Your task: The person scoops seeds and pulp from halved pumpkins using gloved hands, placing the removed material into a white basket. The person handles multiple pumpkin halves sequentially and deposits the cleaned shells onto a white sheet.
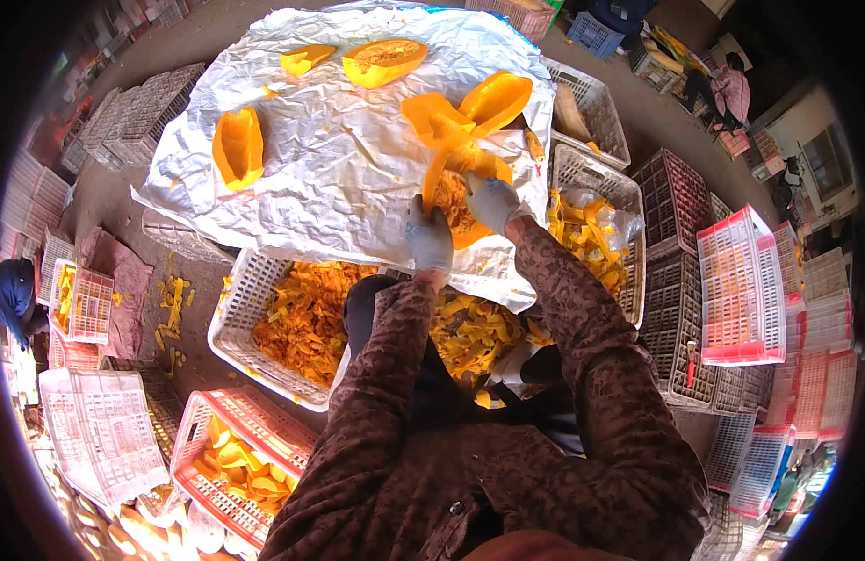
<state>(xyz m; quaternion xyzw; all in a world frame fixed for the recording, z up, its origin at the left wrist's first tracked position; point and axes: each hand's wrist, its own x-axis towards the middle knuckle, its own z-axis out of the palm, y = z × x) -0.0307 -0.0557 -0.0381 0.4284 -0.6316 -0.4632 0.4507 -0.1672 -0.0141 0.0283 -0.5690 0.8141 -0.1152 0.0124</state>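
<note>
Both my hands wear pale gloves. My left hand grips the near left rim of a halved pumpkin, whose stringy seed pulp shows. Over the pulp and right side of that half is my right hand, fingers curled; whether it holds a tool is hidden. Just beyond lie hollowed pumpkin pieces, one overlapping the half. On the crumpled silvery sheet rest a scooped half at left, a half with pulp and a small chunk at the far side. A yellow-handled tool lies near the right edge.
A white crate of orange pulp stands below left; peel strips lie between my legs. Right of the sheet is a crate of peelings. A red-rimmed crate holds pumpkin pieces. Stacked crates flank the right; a person sits far right.
</note>
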